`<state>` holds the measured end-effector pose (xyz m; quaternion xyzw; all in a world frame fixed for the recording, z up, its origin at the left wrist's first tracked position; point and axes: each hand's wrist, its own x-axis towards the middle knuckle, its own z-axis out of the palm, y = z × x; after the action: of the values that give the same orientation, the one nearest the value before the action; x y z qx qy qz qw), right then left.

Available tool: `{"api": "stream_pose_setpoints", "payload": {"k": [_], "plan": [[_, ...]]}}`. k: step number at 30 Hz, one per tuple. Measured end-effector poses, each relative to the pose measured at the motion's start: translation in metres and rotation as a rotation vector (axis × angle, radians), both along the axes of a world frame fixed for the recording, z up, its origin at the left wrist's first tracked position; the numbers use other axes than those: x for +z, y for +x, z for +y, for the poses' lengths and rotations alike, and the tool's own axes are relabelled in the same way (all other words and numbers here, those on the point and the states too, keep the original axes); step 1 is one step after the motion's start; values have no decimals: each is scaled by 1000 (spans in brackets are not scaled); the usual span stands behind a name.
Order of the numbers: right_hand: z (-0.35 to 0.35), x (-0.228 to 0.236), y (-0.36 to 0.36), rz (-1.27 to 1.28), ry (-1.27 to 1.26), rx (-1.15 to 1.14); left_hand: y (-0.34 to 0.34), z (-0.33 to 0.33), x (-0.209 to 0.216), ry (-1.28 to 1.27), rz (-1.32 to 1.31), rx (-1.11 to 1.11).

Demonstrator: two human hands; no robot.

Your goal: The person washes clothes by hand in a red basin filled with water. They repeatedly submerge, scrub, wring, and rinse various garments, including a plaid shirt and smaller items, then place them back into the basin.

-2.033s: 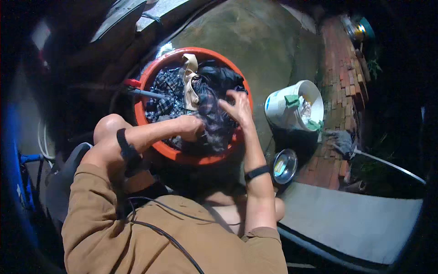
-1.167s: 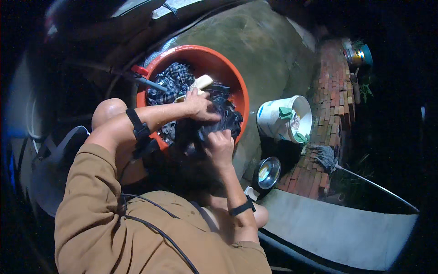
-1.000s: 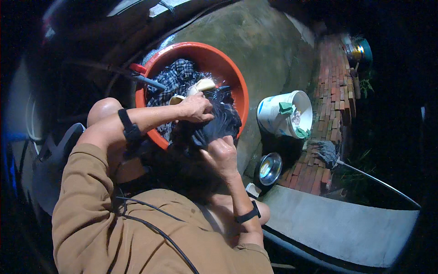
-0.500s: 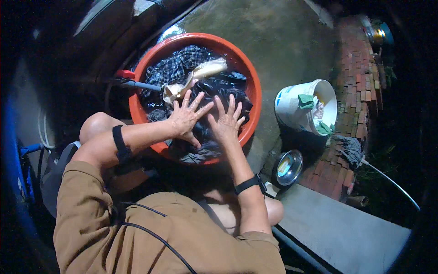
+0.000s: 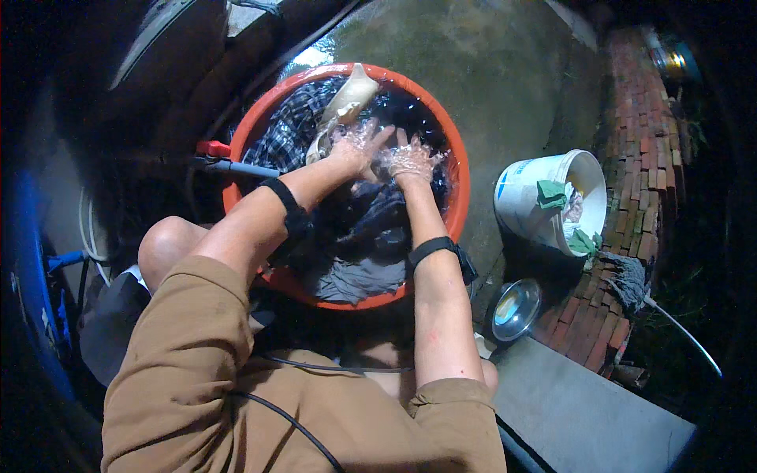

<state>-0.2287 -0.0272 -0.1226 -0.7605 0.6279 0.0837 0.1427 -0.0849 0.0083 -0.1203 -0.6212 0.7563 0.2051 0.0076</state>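
Note:
An orange wash basin (image 5: pixel 460 189) holds water and several dark clothes (image 5: pixel 371 229), with a checked cloth (image 5: pixel 288 134) at its far left and a cream cloth (image 5: pixel 347 98) near the far rim. My left hand (image 5: pixel 359 146) and my right hand (image 5: pixel 408 158) are side by side in the middle of the basin, wet and splashing, fingers spread flat on the dark clothes. Neither hand grips anything that I can see. A grey cloth (image 5: pixel 359 280) hangs over the near rim.
A pipe with a red tap (image 5: pixel 214 150) reaches the basin's left rim. A white bucket (image 5: pixel 528 201) with green and white rags stands to the right, a small steel bowl (image 5: pixel 514 309) below it. Brick edging (image 5: pixel 639 142) and a mop head (image 5: pixel 628 280) lie farther right.
My hands moved from the basin's near side toward its middle and now press into the water, which splashes around them. The view has tilted closer to the basin.

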Motion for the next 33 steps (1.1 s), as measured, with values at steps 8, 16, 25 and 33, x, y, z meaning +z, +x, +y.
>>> {"api": "stream_pose_setpoints", "payload": {"k": [8, 16, 25, 33], "plan": [[27, 16, -4, -100, -53, -22, -3, 30, 3, -78, 44, 200], [110, 41, -23, -139, -308, 145, -1, 91, 19, -162, 69, 257], [226, 123, -59, -589, -451, 235, 5, 171, 83, -291, 372, -10], [263, 162, -90, -730, -421, 98, -3, 204, 134, -297, 436, -105]]}}
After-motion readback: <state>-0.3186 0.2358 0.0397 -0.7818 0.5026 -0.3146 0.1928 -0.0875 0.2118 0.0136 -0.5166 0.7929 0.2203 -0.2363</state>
